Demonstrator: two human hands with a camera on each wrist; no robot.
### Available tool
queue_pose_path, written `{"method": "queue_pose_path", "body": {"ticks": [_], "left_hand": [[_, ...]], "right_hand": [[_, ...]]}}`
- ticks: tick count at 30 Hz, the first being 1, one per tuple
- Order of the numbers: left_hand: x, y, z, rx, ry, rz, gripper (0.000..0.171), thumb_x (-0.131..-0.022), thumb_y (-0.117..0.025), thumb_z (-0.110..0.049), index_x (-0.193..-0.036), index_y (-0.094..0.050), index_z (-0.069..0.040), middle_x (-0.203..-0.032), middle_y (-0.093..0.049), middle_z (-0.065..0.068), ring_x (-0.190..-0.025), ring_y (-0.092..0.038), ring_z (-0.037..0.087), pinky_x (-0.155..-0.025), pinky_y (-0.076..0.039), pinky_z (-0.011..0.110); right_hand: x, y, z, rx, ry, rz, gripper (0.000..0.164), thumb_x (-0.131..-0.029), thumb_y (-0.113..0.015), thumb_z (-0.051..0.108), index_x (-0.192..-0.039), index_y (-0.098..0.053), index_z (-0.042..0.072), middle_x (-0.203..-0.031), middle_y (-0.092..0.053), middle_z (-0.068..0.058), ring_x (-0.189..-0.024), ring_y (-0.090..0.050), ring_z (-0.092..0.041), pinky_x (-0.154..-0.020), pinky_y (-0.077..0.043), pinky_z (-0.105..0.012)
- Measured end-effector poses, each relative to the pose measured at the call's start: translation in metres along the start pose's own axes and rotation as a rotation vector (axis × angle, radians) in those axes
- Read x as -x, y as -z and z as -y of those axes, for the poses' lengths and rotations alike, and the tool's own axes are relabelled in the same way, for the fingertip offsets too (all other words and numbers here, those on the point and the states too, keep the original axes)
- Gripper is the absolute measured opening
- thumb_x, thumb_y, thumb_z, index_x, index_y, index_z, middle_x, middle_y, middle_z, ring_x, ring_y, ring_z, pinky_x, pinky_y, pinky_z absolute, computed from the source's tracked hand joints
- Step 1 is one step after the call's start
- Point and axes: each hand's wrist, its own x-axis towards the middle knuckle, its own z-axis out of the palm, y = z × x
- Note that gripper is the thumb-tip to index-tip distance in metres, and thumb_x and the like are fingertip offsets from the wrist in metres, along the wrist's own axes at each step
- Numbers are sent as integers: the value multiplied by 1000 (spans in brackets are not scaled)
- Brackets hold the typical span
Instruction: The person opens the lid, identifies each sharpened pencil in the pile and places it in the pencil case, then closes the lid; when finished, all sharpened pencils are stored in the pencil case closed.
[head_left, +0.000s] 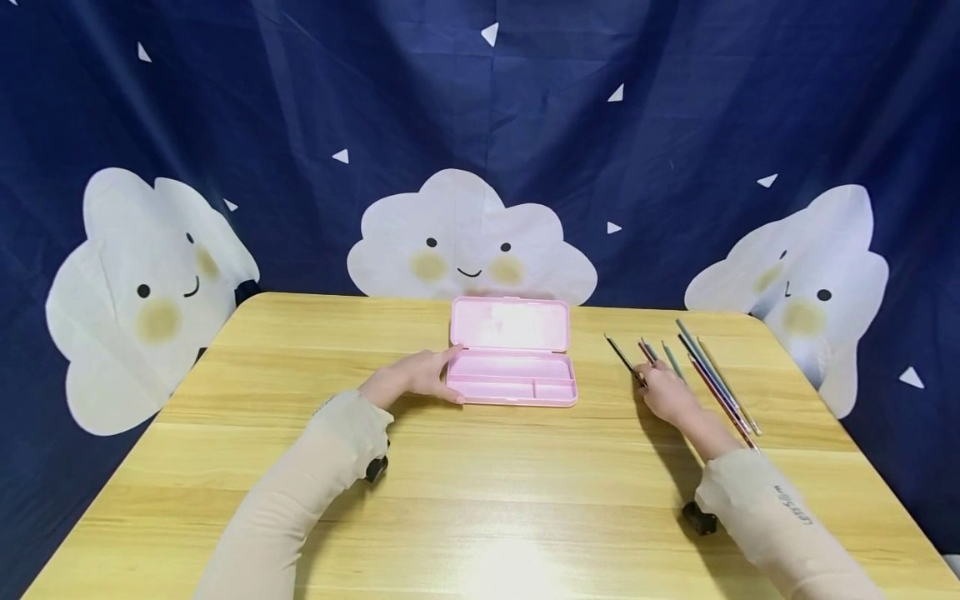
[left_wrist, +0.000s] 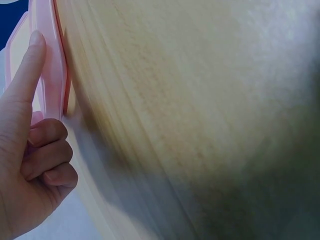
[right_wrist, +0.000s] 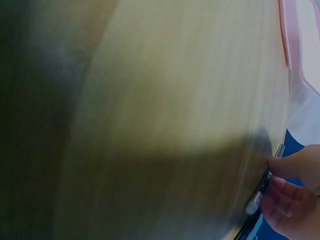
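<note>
An open pink pencil case (head_left: 512, 392) lies on the table, its lid tilted back and its compartments bare. My left hand (head_left: 420, 373) holds the case at its left end; in the left wrist view the thumb lies along the case's pink side (left_wrist: 52, 65) and other fingers are curled. To the right of the case, my right hand (head_left: 667, 395) pinches a dark pencil (head_left: 621, 355) between thumb and fingers. That dark pencil (right_wrist: 262, 186) also shows in the right wrist view, partly covered by the fingers. Several other pencils (head_left: 708, 367) lie under and beside the right hand.
A light wooden table (head_left: 480, 475) carries everything. Behind it hangs a dark blue curtain (head_left: 285, 100) with white clouds and small triangles. The loose pencils spread near the table's right side.
</note>
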Motion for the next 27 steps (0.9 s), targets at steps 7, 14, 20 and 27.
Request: {"method": "queue_pose_path", "body": {"ticks": [7, 14, 20, 27], "left_hand": [[1, 1, -1, -7, -5, -4, 103, -71, -72, -50, -146, -17, -5, -129, -46, 29, -114, -50, 32, -97, -39, 41], [1, 1, -2, 7, 1, -1, 103, -71, -71, -52, -146, -17, -6, -131, -45, 28, -116, -48, 32, -98, -38, 40], [2, 0, -1, 10, 2, 1, 104, -71, -72, -51, -146, -17, -6, -129, -45, 29, -114, -49, 32, -98, -38, 41], [2, 0, 0, 10, -3, -1, 104, -71, -71, -52, -146, -16, -6, -130, -45, 29, -114, -49, 32, -98, -38, 41]], "right_hand": [[1, 0, 5, -25, 19, 19, 41, -80, -49, -12, -120, -42, -16, -109, -44, -41, -67, -48, -28, -51, -38, -30], [2, 0, 3, -47, 52, -30, 42, -78, -48, -14, -119, -42, -15, -104, -48, -37, -70, -50, -30, -55, -40, -34], [-2, 4, 7, -97, 93, -112, 41, -81, -44, -13, -121, -43, -9, -104, -49, -30, -70, -47, -28, -57, -38, -36], [-11, 1, 18, -79, 280, -253, 39, -78, -47, -17, -115, -50, -7, -83, -50, -14, -76, -47, -27, -67, -41, -41]]}}
